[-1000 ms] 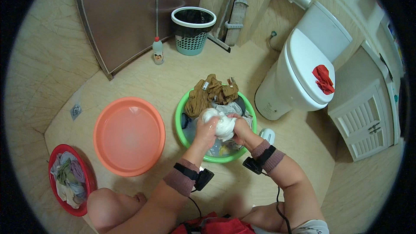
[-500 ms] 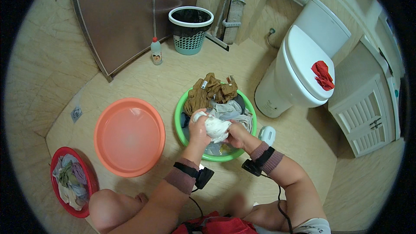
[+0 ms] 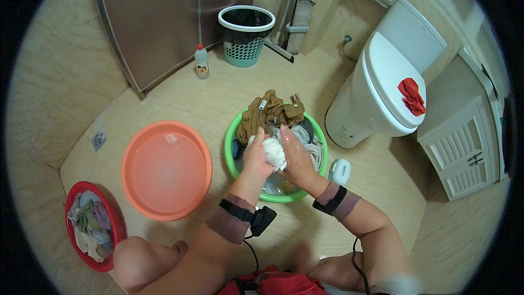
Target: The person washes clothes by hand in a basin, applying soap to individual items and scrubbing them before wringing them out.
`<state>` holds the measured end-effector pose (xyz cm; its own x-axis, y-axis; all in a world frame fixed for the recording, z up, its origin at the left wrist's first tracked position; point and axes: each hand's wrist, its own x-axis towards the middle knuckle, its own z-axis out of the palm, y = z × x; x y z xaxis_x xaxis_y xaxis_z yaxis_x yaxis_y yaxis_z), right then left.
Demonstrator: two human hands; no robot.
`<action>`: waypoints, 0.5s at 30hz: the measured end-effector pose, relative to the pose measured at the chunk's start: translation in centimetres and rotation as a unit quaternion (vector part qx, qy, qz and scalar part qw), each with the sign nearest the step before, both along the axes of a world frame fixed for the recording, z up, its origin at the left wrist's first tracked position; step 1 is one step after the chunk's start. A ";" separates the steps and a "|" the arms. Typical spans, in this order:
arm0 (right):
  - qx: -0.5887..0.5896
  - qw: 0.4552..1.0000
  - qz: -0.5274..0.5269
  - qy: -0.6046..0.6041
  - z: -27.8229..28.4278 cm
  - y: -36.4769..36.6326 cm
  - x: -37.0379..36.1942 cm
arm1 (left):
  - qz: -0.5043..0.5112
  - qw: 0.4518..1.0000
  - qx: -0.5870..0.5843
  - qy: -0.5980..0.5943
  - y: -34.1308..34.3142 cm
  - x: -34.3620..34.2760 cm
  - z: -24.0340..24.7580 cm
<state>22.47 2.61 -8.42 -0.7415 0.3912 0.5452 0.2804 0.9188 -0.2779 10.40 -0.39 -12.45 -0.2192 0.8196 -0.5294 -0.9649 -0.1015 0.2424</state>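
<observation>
Between my two hands a white cloth (image 3: 274, 154) is squeezed into a bunched wad, above the green basin (image 3: 228, 163). My left hand (image 3: 255, 158) grips its left side, thumb up. My right hand (image 3: 297, 159) presses on it from the right, with the fingers pointing up and away from me. Under and behind the hands, the basin holds a brown garment (image 3: 271, 113) hanging over the far rim, pale grey clothing (image 3: 313, 152) and some water near the front. The cloth's underside is hidden by my hands.
An orange basin (image 3: 130, 186) stands to the left; a red basin (image 3: 118, 229) with clothes lies farther left. A small pale blue-white object (image 3: 339, 171) sits right of the green basin. Beyond are a bottle (image 3: 202, 63), a bin (image 3: 245, 49), the toilet (image 3: 349, 114) and a cabinet (image 3: 464, 147).
My right hand has turned upright and come flat against the cloth's right side. The cloth is bunched tighter and more compact. The view has shifted slightly.
</observation>
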 end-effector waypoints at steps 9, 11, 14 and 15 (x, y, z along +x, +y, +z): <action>-0.291 0.954 -0.048 -0.059 -1.8 0.0 0.8 | 0.097 0.980 0.022 0.174 -0.5 1.5 0.5; -0.359 0.929 -0.044 -0.082 -1.6 -0.6 0.4 | 0.100 0.978 -0.003 0.184 -1.2 1.1 0.0; -0.438 0.891 -0.055 -0.106 -2.4 -1.0 1.0 | 0.100 0.955 -0.033 0.276 -1.3 2.0 -1.3; -0.463 0.878 -0.045 -0.117 -2.7 -1.0 1.2 | 0.101 0.948 -0.037 0.299 -1.3 2.3 -1.5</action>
<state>23.69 1.63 -11.11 -0.7347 0.6482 -0.1999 0.4887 0.3014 -0.8187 12.74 -1.67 -13.94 -0.6471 0.6942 -0.3151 -0.6153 -0.2315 0.7535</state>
